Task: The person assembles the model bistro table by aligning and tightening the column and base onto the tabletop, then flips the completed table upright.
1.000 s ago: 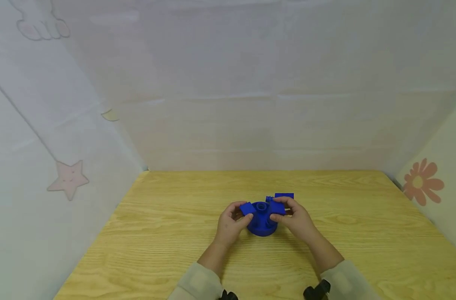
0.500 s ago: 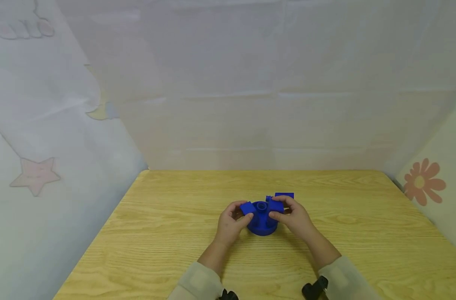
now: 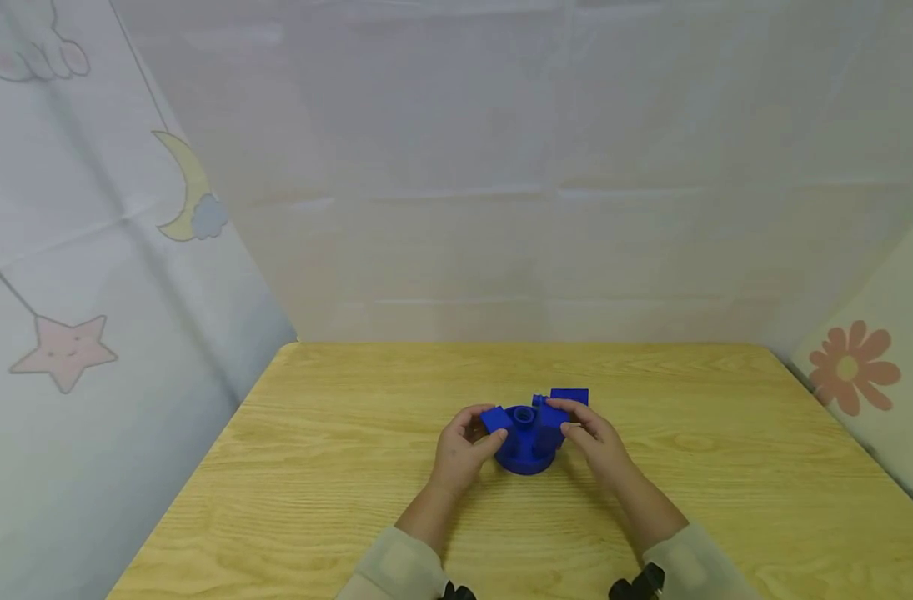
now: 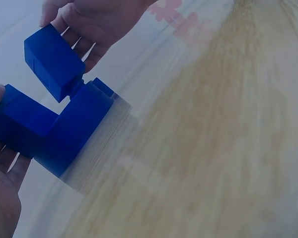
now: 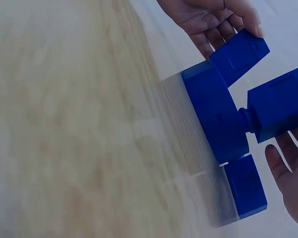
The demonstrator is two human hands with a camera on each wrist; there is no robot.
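- Hands met at one blue round base, which stood on the wooden table, a little nearer to the person than the middle of it.
- The left hand was curled at the left side of the base; its thumb and fingers pinched a blue block that sat at the left edge of the base.
- In the left wrist view this block lay against the palm, and it touched the base.
- The right hand held a second blue block at the right side of the base, with fingers curled over it from above.
- In the right wrist view, the second block had a short peg that pointed to the flat face of the base; whether the peg was already inside, I could not tell.
- A third blue block lay on the table just behind the right hand; I could not tell if it touched the base.
- Both sleeves were pale beige.
- White cloth walls with a star, a moon and a flower stood around the table.
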